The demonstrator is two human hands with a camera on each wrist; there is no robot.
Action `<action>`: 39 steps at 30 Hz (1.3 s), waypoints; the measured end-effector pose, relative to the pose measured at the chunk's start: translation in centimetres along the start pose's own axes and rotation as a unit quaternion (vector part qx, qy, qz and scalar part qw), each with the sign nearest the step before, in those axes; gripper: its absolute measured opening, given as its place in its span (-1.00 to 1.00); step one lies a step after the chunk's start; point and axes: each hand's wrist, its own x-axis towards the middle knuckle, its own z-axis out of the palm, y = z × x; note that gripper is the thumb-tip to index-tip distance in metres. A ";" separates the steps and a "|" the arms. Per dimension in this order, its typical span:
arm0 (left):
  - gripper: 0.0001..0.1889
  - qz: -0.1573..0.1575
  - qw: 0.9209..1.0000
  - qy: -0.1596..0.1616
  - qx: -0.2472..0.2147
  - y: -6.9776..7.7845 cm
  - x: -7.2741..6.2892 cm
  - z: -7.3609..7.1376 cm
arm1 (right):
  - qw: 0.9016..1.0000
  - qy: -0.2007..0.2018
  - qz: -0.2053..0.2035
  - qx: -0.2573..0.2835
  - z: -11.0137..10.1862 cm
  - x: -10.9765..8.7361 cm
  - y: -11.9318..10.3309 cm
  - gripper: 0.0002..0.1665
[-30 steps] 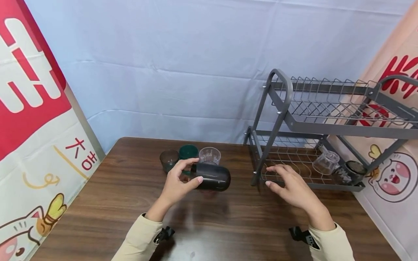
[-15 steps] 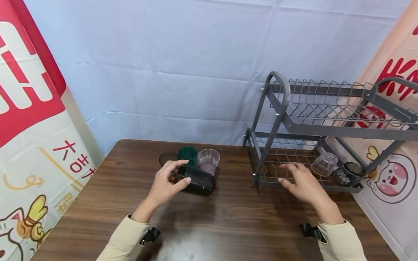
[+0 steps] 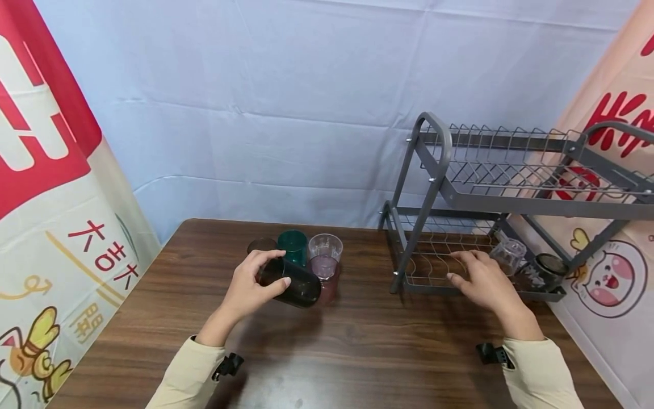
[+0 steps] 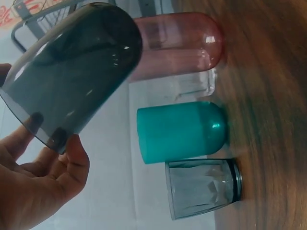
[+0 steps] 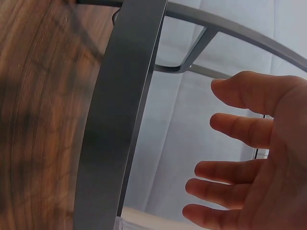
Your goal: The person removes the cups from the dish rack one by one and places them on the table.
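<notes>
My left hand (image 3: 247,287) grips a dark smoky cup (image 3: 295,285) by its rim end, thumb on one side and fingers on the other. The cup is off the table, tipped with its rounded base to the right. Just behind it stand a pink cup (image 4: 177,45), a clear cup (image 3: 326,244), a teal cup (image 4: 182,132) and a grey faceted glass (image 4: 204,187). At the right, my right hand (image 3: 482,281) holds nothing; its fingers are spread and slightly bent by the lower tier of a grey dish rack (image 3: 426,196).
On the rack's lower tier, toward the right, lie a clear glass (image 3: 509,254) and a dark glass (image 3: 545,271). The rack's front rail (image 5: 117,115) lies close to the right hand. A pale cloth (image 3: 265,113) hangs behind the wooden table (image 3: 357,352).
My left hand has carried the dark cup leftward, and the pink cup now shows behind it. My right hand has shifted right along the rack's front.
</notes>
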 end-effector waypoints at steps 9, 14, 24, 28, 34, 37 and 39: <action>-0.48 -0.009 0.999 -0.006 0.034 -0.4 0.3 -0.4 | 1.000 -0.010 0.025 -0.010 -0.2 0.6 1.1 -0.44; -0.47 -0.021 0.997 -0.014 0.067 -0.7 0.5 -0.6 | 0.999 -0.015 0.035 -0.024 -0.2 0.8 1.8 -0.44; -0.43 -0.048 0.991 -0.035 0.118 -0.8 1.3 -0.1 | 0.997 0.017 0.059 -0.047 -0.1 1.6 3.8 -0.49; -0.41 -0.057 0.989 -0.051 0.129 -1.2 1.7 0.3 | 0.995 0.046 0.065 -0.057 0.1 1.9 4.6 -0.53; -0.41 -0.061 0.986 -0.062 0.142 -1.6 2.0 0.8 | 0.992 0.064 0.070 -0.079 0.1 2.7 5.4 -0.47; -0.41 -0.056 0.985 -0.064 0.153 -1.8 2.2 0.9 | 0.991 0.063 0.073 -0.089 0.0 3.0 5.8 -0.44; -0.41 -0.052 0.983 -0.066 0.163 -2.0 2.3 1.1 | 0.990 0.064 0.074 -0.097 -0.1 3.2 6.0 -0.42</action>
